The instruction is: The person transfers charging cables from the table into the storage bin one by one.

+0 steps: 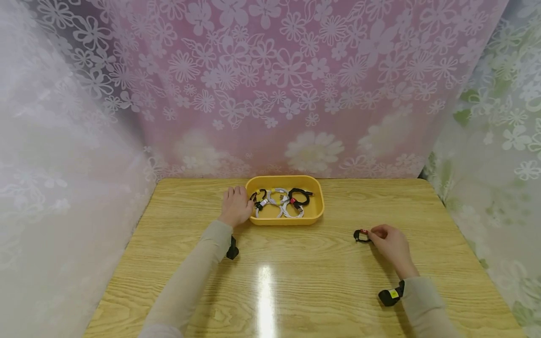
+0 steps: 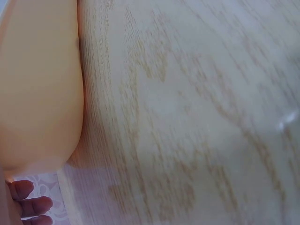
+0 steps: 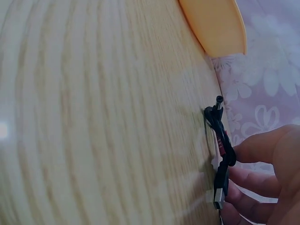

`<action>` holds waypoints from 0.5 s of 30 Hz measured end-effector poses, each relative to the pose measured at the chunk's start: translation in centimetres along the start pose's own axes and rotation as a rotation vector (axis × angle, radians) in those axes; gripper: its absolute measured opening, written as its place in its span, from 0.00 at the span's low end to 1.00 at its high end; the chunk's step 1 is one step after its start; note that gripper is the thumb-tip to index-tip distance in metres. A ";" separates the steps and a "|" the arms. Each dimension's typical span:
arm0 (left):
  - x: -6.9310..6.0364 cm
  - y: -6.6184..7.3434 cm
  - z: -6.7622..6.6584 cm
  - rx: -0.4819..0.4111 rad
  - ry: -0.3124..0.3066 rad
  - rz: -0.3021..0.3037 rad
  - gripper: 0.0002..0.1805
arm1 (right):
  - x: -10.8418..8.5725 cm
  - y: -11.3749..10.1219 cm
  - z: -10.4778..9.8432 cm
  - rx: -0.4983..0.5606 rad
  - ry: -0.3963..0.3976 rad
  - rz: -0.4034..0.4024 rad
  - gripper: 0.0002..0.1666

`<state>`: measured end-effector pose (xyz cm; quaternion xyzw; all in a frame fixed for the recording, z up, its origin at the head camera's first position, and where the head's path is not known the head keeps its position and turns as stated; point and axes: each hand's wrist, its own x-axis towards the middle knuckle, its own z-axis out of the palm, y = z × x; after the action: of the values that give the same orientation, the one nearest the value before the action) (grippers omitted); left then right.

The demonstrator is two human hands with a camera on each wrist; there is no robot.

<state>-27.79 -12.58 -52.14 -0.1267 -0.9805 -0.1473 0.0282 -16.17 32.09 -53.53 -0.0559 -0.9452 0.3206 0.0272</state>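
My right hand [image 1: 393, 244] pinches a small coiled black USB cable [image 1: 357, 236] with a red band, just above the table at the right. The right wrist view shows its metal USB plug [image 3: 219, 197] and a round barrel plug [image 3: 219, 101], with thumb and fingers on the coil's side. My left hand [image 1: 235, 206] touches the left side of a yellow plastic bin [image 1: 314, 215], fingers loosely extended. Several coiled cables lie in the bin, including a white cable [image 1: 279, 192] and a black cable [image 1: 301, 190] with a red band.
The wooden table [image 1: 317, 281] reaches back to a pink floral curtain [image 1: 270, 94]. The bin stands near the table's back edge, left of the right hand. Pale floral sheets hang on both sides. Light reflects off the front of the table.
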 end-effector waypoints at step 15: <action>0.2 -0.4 0.5 0.024 -0.021 -0.012 0.10 | 0.1 0.3 0.7 0.015 -0.027 0.085 0.16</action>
<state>-28.13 -12.76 -52.66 -0.1221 -0.9832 -0.1344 0.0183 -16.29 31.97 -54.27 -0.0916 -0.9398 0.3292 0.0009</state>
